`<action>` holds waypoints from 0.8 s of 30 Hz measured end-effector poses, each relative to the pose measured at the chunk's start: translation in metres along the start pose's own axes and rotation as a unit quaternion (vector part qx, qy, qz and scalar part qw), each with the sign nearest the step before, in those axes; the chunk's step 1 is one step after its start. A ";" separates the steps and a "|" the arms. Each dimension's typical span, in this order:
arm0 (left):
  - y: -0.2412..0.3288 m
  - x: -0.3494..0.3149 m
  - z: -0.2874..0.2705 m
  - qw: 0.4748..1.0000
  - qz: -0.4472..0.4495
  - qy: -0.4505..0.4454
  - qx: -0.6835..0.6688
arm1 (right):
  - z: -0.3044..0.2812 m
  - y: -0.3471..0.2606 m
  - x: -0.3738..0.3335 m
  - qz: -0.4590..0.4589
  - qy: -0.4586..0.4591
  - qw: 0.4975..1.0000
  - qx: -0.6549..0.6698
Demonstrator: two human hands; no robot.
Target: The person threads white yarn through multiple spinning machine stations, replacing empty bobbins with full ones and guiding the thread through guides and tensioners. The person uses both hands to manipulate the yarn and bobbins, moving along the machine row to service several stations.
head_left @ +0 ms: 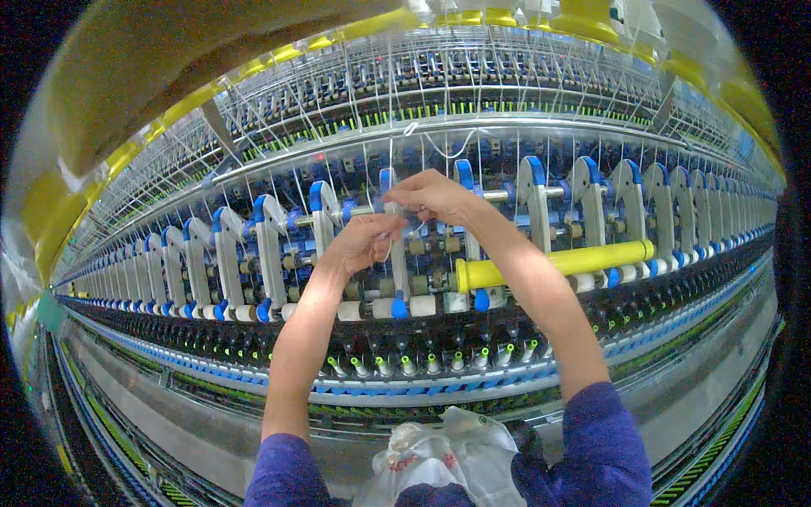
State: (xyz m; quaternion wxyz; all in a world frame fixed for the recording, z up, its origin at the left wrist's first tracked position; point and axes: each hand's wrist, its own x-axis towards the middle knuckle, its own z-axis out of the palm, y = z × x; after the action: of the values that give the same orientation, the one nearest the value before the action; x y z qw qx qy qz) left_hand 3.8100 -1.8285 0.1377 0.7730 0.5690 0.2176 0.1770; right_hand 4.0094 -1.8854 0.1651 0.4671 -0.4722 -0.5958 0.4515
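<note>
head cam: l hand [367, 241] is pinching a white strand [389, 248], grip together, by a blue-topped grey arm [399, 272]; r hand [435, 198] is hovering just above, can't tell if clamped. prob. best keeping strand slack, staying clear of yellow tube [604, 257].
</note>
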 end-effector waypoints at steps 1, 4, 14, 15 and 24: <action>0.005 -0.004 0.001 0.999 0.027 -0.021 -0.001 | -0.001 0.004 0.005 -0.052 0.028 0.998 -0.031; 0.015 -0.014 0.003 0.980 0.030 -0.038 0.193 | -0.003 0.001 0.011 -0.081 0.079 0.985 -0.134; 0.008 0.032 0.018 0.978 0.060 -0.077 0.185 | -0.023 -0.018 -0.004 -0.069 0.137 0.985 -0.075; 0.005 0.043 0.024 0.953 0.055 -0.063 0.292 | -0.034 -0.021 -0.005 -0.073 0.161 0.982 -0.070; -0.037 0.020 0.070 0.424 0.177 0.104 0.882 | -0.033 0.001 0.005 -0.086 0.139 0.879 -0.448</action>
State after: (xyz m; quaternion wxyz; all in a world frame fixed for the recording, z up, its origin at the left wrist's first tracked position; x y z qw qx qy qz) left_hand 3.8654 -1.8851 0.1182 -0.2283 0.9431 0.2287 0.0789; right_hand 4.0416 -1.8774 0.1696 0.3202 -0.6361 -0.7016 0.0243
